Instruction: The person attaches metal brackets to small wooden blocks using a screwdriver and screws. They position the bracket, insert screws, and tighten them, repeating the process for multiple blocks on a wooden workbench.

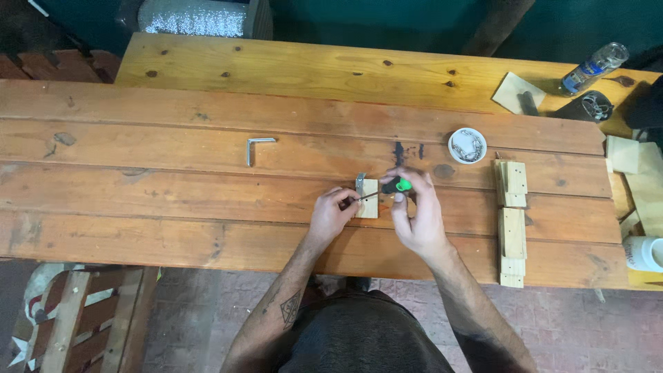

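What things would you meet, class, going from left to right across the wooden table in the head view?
Bent hex key → left hand → small wooden block → green-handled screwdriver → white dish of screws → stacked wooden pieces → plastic bottle.

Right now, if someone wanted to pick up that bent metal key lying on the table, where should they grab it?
Probably the long leg of the L-shaped hex key, pinched from above across its width. It lies flat and alone on the plank, left of both hands, nothing crowding it.

Furniture: long plank wooden table (173,179) | Floor: reddish brick paving (200,311) | Backdrop: dark teal wall (387,21) | Light: even, soft
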